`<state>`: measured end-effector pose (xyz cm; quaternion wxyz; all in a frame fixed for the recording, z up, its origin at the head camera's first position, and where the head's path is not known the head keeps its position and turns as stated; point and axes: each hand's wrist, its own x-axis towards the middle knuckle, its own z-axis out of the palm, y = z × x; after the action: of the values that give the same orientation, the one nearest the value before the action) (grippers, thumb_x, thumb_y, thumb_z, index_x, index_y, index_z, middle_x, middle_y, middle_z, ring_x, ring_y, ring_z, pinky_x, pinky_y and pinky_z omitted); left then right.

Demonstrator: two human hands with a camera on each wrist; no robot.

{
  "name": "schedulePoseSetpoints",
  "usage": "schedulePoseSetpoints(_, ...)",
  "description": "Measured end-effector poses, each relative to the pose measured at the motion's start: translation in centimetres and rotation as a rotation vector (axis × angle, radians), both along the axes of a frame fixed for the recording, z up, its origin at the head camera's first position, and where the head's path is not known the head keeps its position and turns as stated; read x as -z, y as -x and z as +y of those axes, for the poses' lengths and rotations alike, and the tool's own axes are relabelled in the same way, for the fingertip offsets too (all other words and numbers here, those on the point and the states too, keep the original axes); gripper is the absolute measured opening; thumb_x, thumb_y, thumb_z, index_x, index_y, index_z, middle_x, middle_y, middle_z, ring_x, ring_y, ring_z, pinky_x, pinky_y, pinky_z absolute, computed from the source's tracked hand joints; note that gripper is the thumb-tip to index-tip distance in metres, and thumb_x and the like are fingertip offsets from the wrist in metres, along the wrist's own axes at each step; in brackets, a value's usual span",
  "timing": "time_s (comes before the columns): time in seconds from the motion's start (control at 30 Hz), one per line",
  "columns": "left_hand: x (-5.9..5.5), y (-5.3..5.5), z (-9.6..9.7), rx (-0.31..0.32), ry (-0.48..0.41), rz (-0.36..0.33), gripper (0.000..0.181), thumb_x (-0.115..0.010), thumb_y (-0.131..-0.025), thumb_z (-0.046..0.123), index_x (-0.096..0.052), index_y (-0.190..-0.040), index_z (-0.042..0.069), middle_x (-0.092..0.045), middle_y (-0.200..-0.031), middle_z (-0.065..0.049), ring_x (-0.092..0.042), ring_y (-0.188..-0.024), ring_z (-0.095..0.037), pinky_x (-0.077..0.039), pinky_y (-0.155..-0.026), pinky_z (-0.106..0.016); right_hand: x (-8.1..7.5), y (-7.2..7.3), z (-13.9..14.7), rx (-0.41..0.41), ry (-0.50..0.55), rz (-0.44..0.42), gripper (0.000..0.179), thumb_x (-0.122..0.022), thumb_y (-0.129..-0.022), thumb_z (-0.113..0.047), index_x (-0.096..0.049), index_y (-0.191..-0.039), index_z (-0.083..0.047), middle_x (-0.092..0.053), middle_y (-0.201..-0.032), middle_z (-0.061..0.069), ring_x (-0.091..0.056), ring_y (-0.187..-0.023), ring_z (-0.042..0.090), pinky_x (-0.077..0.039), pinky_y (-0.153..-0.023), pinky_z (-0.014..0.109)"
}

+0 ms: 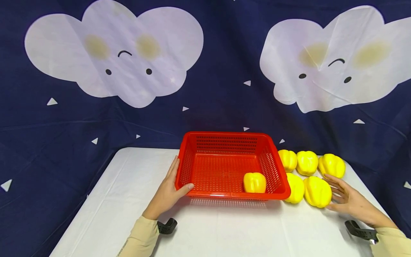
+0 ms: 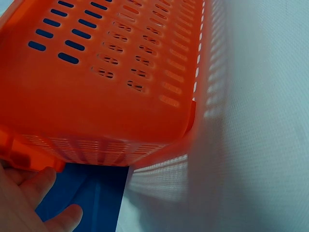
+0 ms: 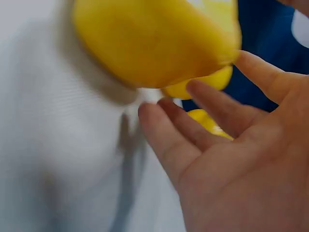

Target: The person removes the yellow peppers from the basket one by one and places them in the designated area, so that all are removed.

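Observation:
A red plastic basket (image 1: 226, 166) with slotted walls stands on the table, one yellow bell pepper (image 1: 254, 182) lying inside near its front right. My left hand (image 1: 167, 192) holds the basket's left front corner, thumb over the rim and fingers along the outer side wall. In the left wrist view, two fingertips (image 2: 43, 181) show near the basket's rim. My right hand (image 1: 348, 200) is spread beside the nearest right yellow bell pepper (image 1: 318, 191), fingertips right at its side. The right wrist view shows that bell pepper (image 3: 154, 43) above the loosely bent fingers.
Several more yellow bell peppers (image 1: 307, 163) sit in two rows right of the basket, one (image 1: 294, 188) close against its side. A white cloth (image 1: 237, 228) covers the table. Behind hangs a dark blue curtain (image 1: 224, 89) with cloud prints. Each wrist wears a black band (image 1: 361, 232).

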<state>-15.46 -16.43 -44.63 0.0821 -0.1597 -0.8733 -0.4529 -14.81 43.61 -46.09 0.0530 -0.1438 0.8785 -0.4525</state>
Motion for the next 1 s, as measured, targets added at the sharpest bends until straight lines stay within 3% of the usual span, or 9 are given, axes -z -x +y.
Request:
schedulePoseSetpoints(0.27,0.0,0.1,-0.1,0.004,-0.001,-0.004,0.103,-0.070,-0.091,0.051,-0.009,-0.162,0.008,-0.001,-0.168,0.003,-0.016,-0.152,-0.025,-0.020,-0.119,-0.053,-2.1,-0.3,-0.8,-0.037,0.014,0.185,0.095,-0.078,-0.078,0.011,-0.025,-0.156,-0.001,-0.042,-0.140,-0.025,-0.043,-0.124,-0.015,-0.043,-0.091,0.006)
schedulePoseSetpoints(0.43,-0.1,0.0,0.0,0.009,-0.005,0.000,0.103,-0.070,-0.091,0.049,-0.009,-0.162,0.007,-0.002,-0.168,0.002,-0.016,-0.152,-0.027,-0.020,-0.119,-0.055,-3.9,-0.3,-2.6,-0.042,0.008,0.243,0.096,-0.080,-0.076,0.012,-0.030,-0.156,-0.003,-0.043,-0.142,-0.021,-0.044,-0.124,-0.014,-0.041,-0.092,0.005)
schedulePoseSetpoints(0.57,-0.1,-0.1,0.0,0.012,-0.010,0.005,0.102,-0.070,-0.091,0.049,-0.009,-0.162,0.007,-0.002,-0.168,0.001,-0.016,-0.152,-0.028,-0.020,-0.119,-0.056,-5.4,-0.1,-4.2,-0.061,0.038,0.290,0.093,-0.079,-0.072,0.017,-0.033,-0.152,0.004,-0.047,-0.144,-0.011,-0.048,-0.126,-0.008,-0.042,-0.095,0.007)
schedulePoseSetpoints(0.67,0.0,-0.1,0.0,0.010,-0.007,0.007,0.102,-0.070,-0.092,0.049,-0.009,-0.162,0.007,-0.002,-0.169,0.002,-0.016,-0.152,-0.028,-0.021,-0.119,-0.056,-6.3,0.1,-5.3,-0.081,0.054,0.302,0.091,-0.079,-0.072,0.018,-0.034,-0.150,0.006,-0.048,-0.144,-0.006,-0.049,-0.127,-0.005,-0.043,-0.096,0.009)
schedulePoseSetpoints(1.0,0.1,0.0,0.0,0.003,-0.002,0.000,0.102,-0.070,-0.091,0.050,-0.010,-0.162,0.008,-0.002,-0.168,0.003,-0.015,-0.152,-0.025,-0.020,-0.120,-0.054,-8.1,0.7,-8.7,-0.108,0.032,0.267,0.085,-0.076,-0.081,0.011,-0.034,-0.154,-0.005,-0.048,-0.144,-0.009,-0.050,-0.123,-0.005,-0.045,-0.092,0.008)
